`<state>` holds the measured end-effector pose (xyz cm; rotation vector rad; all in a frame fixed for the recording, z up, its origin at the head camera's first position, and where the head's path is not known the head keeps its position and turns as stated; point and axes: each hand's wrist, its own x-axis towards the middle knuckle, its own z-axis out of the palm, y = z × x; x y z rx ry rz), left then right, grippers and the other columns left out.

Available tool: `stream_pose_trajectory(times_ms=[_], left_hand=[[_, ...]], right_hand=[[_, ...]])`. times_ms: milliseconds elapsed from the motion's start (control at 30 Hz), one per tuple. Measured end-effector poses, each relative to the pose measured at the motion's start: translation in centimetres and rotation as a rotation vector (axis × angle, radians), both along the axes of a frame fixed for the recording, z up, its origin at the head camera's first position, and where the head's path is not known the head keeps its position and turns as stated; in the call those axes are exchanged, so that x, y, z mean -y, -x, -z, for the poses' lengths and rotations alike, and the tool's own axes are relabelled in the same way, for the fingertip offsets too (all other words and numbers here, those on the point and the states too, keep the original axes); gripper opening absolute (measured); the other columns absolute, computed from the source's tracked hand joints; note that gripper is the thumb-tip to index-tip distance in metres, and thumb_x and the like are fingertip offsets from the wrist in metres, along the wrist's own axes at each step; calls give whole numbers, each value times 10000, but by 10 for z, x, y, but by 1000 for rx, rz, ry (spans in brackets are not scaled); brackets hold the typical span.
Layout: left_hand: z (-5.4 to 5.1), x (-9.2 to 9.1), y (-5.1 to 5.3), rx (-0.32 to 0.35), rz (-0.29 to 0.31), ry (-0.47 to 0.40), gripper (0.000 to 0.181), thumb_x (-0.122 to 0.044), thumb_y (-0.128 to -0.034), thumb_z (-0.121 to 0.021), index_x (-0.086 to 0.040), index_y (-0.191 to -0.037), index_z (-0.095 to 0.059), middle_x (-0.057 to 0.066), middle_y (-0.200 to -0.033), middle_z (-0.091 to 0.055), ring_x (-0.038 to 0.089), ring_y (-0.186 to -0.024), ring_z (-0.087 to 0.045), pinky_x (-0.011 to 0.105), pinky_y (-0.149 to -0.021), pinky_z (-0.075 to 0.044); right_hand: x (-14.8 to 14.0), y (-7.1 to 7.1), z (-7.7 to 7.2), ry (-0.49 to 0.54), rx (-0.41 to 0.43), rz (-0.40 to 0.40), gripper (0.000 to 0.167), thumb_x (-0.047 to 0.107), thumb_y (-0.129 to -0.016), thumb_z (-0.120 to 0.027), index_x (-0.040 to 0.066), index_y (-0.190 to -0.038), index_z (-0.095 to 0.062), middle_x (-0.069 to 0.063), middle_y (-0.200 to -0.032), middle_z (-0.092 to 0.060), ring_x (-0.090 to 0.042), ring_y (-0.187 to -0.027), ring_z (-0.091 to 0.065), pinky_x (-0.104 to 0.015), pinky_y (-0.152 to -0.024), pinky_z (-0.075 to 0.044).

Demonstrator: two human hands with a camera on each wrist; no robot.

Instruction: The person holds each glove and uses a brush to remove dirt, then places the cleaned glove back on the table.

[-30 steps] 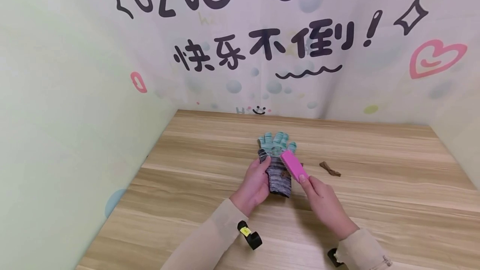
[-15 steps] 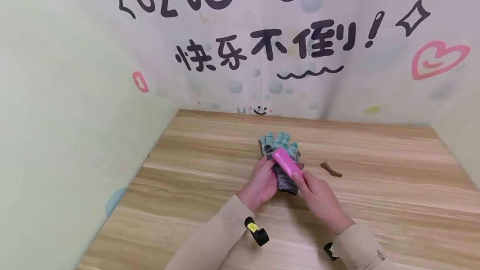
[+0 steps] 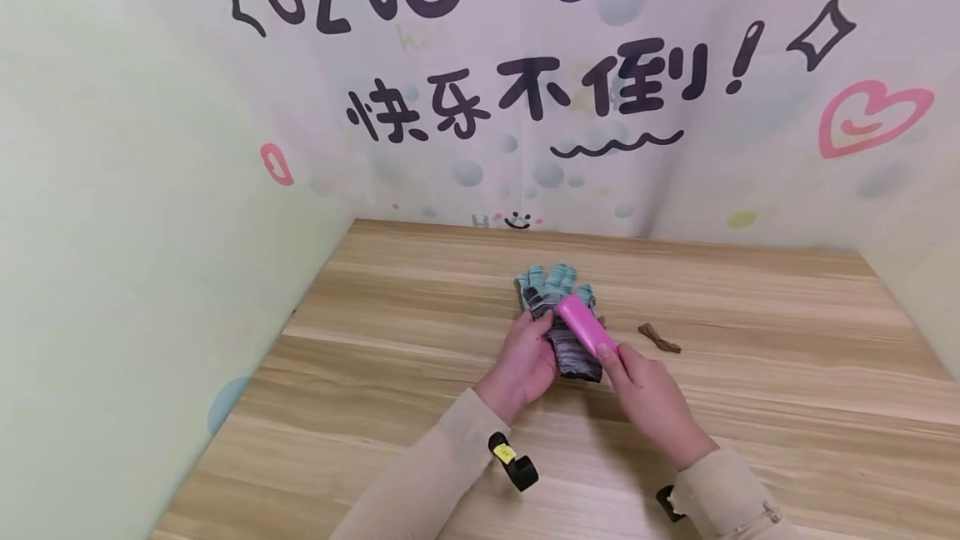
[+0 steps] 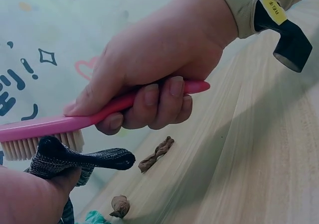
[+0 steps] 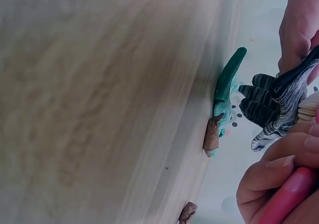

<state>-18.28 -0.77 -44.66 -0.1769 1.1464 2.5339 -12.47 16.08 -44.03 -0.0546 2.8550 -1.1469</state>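
In the head view my left hand (image 3: 525,361) holds a grey-and-black knit glove (image 3: 573,352) with the thumb on top, its cuff towards me. My right hand (image 3: 652,394) grips the handle of a pink brush (image 3: 581,319) slanting over the glove. Up close in the left wrist view, the brush's pale bristles (image 4: 25,148) touch the dark knit. The right wrist view shows the glove's dark fingers (image 5: 259,99) hanging out from my left hand. Behind it a teal glove (image 3: 558,277) lies on the table, partly hidden by the held one.
A brown twisted scrap (image 3: 660,338) lies on the wooden table (image 3: 750,407) to the right. Another brown scrap (image 5: 212,137) sits against the teal glove. A printed cloth wall (image 3: 450,182) stands at the table's back edge, with a pale wall (image 3: 150,232) at left.
My left hand has moved a little right, and the knit glove's cuff has swung right. The brush has turned its back upward, hiding its bristles from above, then shifted slightly right.
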Motion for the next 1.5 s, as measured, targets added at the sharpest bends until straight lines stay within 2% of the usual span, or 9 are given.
stream_pose_trajectory(times_ms=[167,433,700,900,1033,1167,1267,1400,1500], left_hand=[[-1,1,-1,-2,2,2,480,-127,-1082,-362,10,-1530,-259,205,-1524,-478,314,-1424,-461,416,-1191,-404],[-1,2,-1,0,-6,6,473,-138,-1085,-366,12,-1522,-265,191,-1519,-485,297,-1424,-463,392,-1183,-413],[-3,3,0,13,-9,-18,474,-123,-1086,-356,12,-1528,-254,220,-1576,-393,285,-1437,-446,374,-1185,-410],[-3,5,2,19,-16,-11,470,-132,-1087,-357,12,-1526,-271,221,-1529,-454,292,-1396,-494,394,-1175,-425],[-1,5,3,34,-10,-10,472,-130,-1084,-365,8,-1527,-282,232,-1538,-442,288,-1378,-516,396,-1173,-429],[0,4,3,32,10,-13,489,-128,-1082,-366,4,-1541,-260,240,-1564,-404,304,-1399,-493,409,-1186,-412],[1,3,3,33,15,-18,497,-125,-1080,-371,2,-1543,-246,237,-1571,-391,297,-1405,-480,411,-1197,-397],[3,2,3,43,13,-21,489,-133,-1078,-388,-7,-1534,-265,213,-1557,-420,261,-1367,-519,402,-1194,-402],[3,2,2,49,16,-24,490,-141,-1073,-409,-19,-1531,-283,171,-1494,-508,233,-1313,-570,398,-1180,-420]], right_hand=[[-3,-1,1,4,3,10,579,550,-1071,-319,42,-1016,-592,-30,-657,-429,-167,-577,-406,-286,-493,-361],[-8,-3,3,-1,-23,11,583,505,-1084,-331,4,-1115,-628,-41,-664,-457,-172,-588,-418,-286,-507,-379],[-11,-3,5,-8,-37,19,540,466,-1093,-340,15,-1032,-631,-38,-662,-461,-171,-589,-417,-289,-534,-379],[-16,-4,7,11,-18,49,534,466,-1091,-340,26,-949,-607,-35,-663,-460,-167,-585,-415,-283,-525,-368],[-19,-4,7,24,-13,61,527,457,-1092,-347,29,-902,-589,-28,-655,-448,-162,-574,-410,-277,-513,-363],[-21,-5,6,37,-41,84,534,425,-1097,-352,-17,-1079,-650,-68,-682,-464,-191,-625,-435,-295,-565,-382],[-23,-6,5,51,-65,108,559,396,-1101,-354,-60,-1296,-612,-156,-826,-591,-245,-753,-511,-320,-654,-419],[-25,-6,4,66,-59,119,591,394,-1102,-341,-75,-1415,-517,-257,-1120,-658,-311,-902,-560,-354,-735,-458],[-27,-5,4,72,-40,126,613,419,-1100,-325,-65,-1434,-500,-283,-1209,-647,-328,-937,-564,-379,-760,-470]])
